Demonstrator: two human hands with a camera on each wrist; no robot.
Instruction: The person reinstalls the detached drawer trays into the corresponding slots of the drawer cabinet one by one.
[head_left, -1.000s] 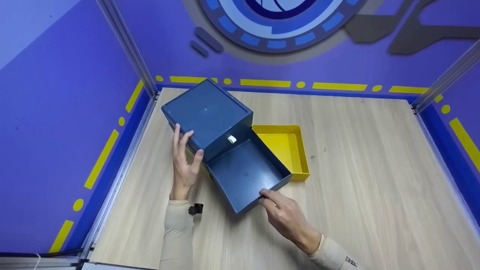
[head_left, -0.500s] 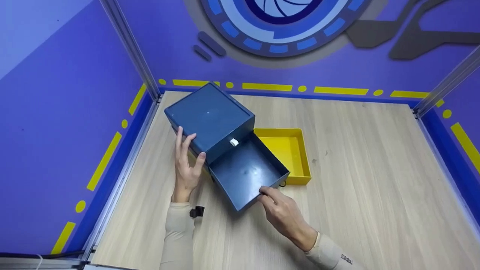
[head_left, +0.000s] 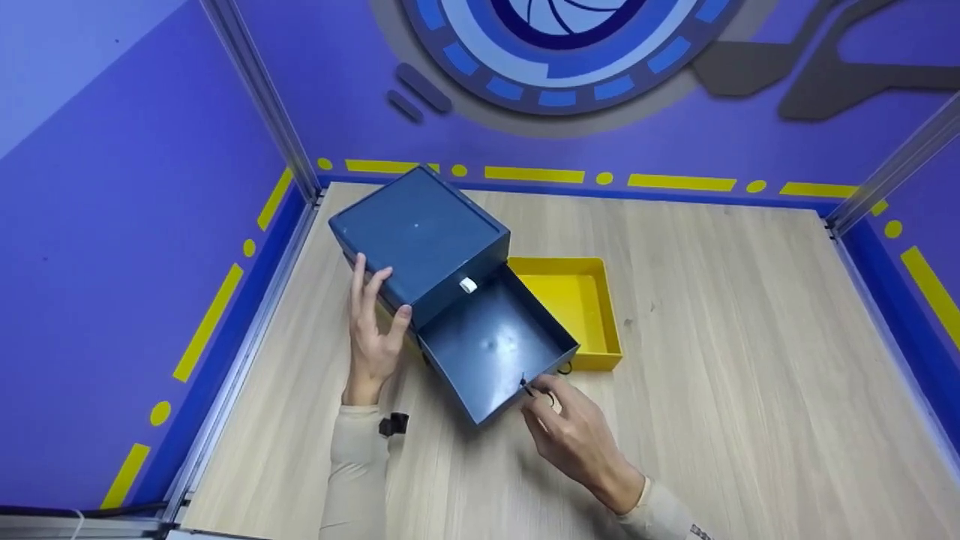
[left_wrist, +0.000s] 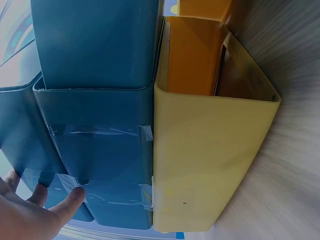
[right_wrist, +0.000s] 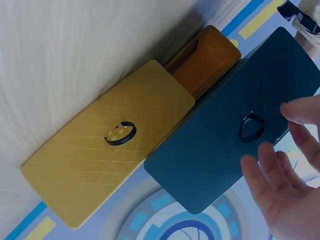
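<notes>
Two dark blue boxes stand stacked over a yellow box [left_wrist: 210, 155]. My left hand [head_left: 371, 341] lies with extended fingers along the side of the top blue box [head_left: 420, 232], its thumb at the front corner. Out from under that box sticks an open-topped blue drawer [head_left: 491, 349] with a bare floor. At the drawer's front is my right hand [head_left: 577, 439], fingers bent beside the rim. In the right wrist view its fingertips [right_wrist: 267, 150] stand apart from the drawer front, close to a black ring pull [right_wrist: 251, 127].
A yellow drawer [head_left: 611, 330] juts out on the right of the blue one, and its front carries another black ring pull [right_wrist: 122, 134]. The top box has a white tab [head_left: 468, 285]. Purple panels [head_left: 555, 142] wall in the wooden table [head_left: 750, 360] at the back and sides.
My right hand has let go of the blue drawer's front rim, and its fingers have drawn slightly back, so the black ring pull now shows. My left hand stays on the top box.
</notes>
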